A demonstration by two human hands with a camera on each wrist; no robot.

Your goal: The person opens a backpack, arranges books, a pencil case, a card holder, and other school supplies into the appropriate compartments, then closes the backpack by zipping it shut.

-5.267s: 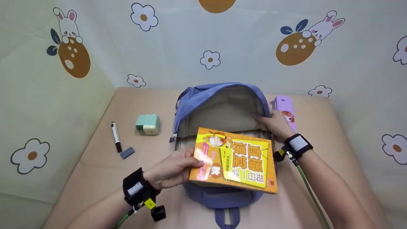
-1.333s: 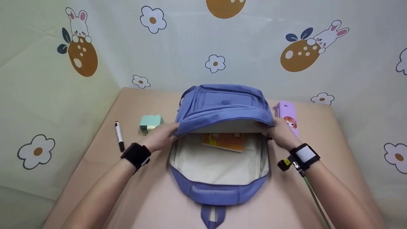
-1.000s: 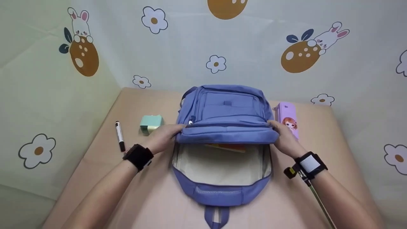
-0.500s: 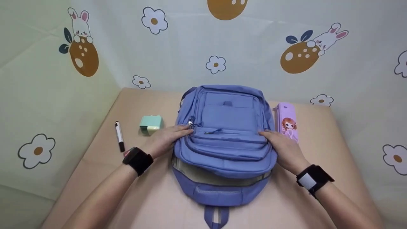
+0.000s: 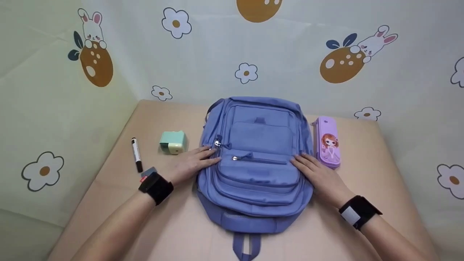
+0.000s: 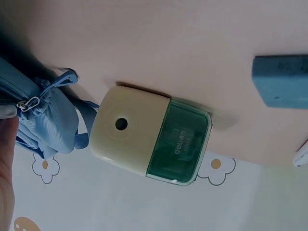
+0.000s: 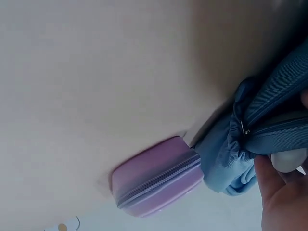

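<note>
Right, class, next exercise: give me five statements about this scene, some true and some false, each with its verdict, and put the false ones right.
1. The left hand and the right hand both rest on the blue backpack. True.
2. The purple pencil case lies on the person's left of the backpack. False: it lies on the right.
3. The pencil sharpener sits between the marker and the backpack. True.
4. The marker is held in the left hand. False: it lies on the table.
5. In the head view, the left wristband partly hides the blue-grey block. True.
</note>
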